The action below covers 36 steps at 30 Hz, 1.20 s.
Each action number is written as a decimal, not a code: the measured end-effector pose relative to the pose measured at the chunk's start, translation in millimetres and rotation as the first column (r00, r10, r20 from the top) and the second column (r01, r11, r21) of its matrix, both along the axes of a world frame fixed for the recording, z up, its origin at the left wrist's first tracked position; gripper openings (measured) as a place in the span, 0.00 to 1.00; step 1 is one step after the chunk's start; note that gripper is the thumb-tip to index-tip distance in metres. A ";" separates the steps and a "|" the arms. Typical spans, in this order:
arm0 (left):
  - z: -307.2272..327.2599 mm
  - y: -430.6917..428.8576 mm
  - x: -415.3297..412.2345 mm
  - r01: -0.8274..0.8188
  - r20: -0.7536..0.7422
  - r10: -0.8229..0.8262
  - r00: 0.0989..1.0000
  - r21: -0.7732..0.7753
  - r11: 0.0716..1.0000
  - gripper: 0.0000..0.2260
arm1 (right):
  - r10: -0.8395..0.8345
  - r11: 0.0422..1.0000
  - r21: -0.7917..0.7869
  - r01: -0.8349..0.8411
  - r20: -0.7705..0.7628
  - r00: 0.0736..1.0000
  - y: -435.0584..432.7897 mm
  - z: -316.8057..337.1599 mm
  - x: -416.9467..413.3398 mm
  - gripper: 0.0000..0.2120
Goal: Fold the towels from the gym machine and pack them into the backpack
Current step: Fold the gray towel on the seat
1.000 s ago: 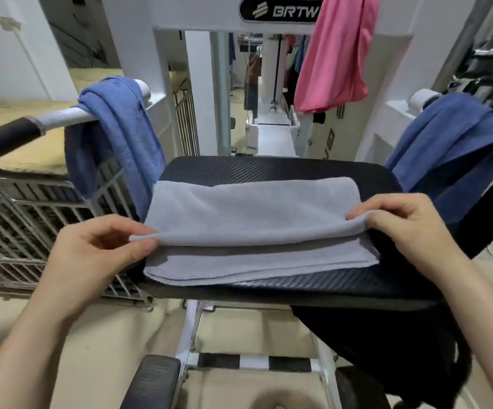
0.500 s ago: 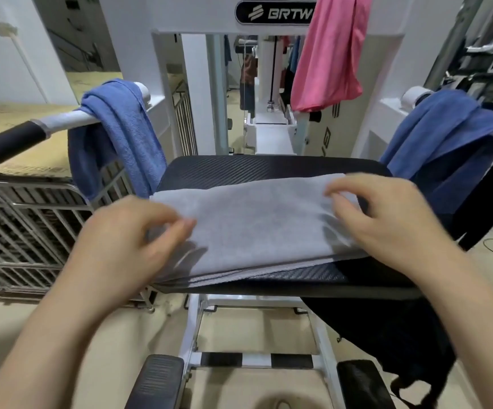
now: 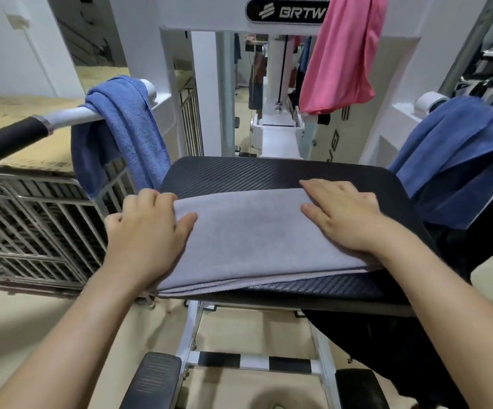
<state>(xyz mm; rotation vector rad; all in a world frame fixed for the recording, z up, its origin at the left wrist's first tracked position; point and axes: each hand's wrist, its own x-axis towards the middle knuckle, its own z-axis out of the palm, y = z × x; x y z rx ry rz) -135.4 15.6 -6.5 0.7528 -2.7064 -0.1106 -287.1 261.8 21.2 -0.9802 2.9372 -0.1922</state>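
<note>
Resting on the grey towel (image 3: 248, 237) on the seat pad (image 3: 239, 175): right hand (image 3: 348, 219), fingers flat; left hand (image 3: 142, 231), fingers bent, grip unclear.

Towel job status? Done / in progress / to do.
Done: grey towel lies folded in layers on the seat pad. In hand: right hand presses flat on it, left hand rests at its left edge. To do: left blue towel, right blue towel and pink towel hang on the machine; grey one not in the black backpack below the pad.
</note>
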 end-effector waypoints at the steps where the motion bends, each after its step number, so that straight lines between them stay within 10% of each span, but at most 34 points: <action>1: 4.3 -0.5 0.6 -0.011 -0.031 0.012 0.999 0.026 1.000 0.19 | -0.011 0.999 0.034 0.010 0.039 0.999 3.2 9.8 -8.4 0.25; 6: 18.3 6.3 15.1 0.069 -0.299 0.025 0.954 0.302 0.951 0.14 | -0.003 0.988 0.152 -0.005 0.054 0.999 -4.0 50.2 -37.2 0.08; 12: 18.9 47.6 50.9 0.272 -0.361 0.155 0.920 0.869 0.414 0.18 | -0.005 0.994 -0.093 -0.056 -0.549 0.836 -109.5 64.9 -59.3 0.10; 17: 10.0 55.5 76.4 0.242 -0.373 -0.055 0.926 0.476 0.845 0.25 | 0.266 0.903 -0.224 -0.366 -0.377 0.887 -151.5 51.4 -26.5 0.17; 24: -3.9 43.4 66.0 0.507 -0.252 -0.458 0.852 0.182 0.843 0.19 | 0.612 0.787 -0.035 -0.616 0.164 0.773 -58.4 41.3 61.3 0.27; 28: -3.2 41.8 53.7 0.506 -0.320 -0.451 0.833 0.113 0.855 0.15 | 0.628 0.775 0.095 -0.625 -0.013 0.778 -25.4 18.8 72.4 0.23; 36: 20.9 44.9 57.6 0.657 0.178 -0.632 0.754 -0.174 0.734 0.15 | 0.689 0.696 0.149 -0.702 -0.414 0.595 -4.2 -20.9 72.4 0.20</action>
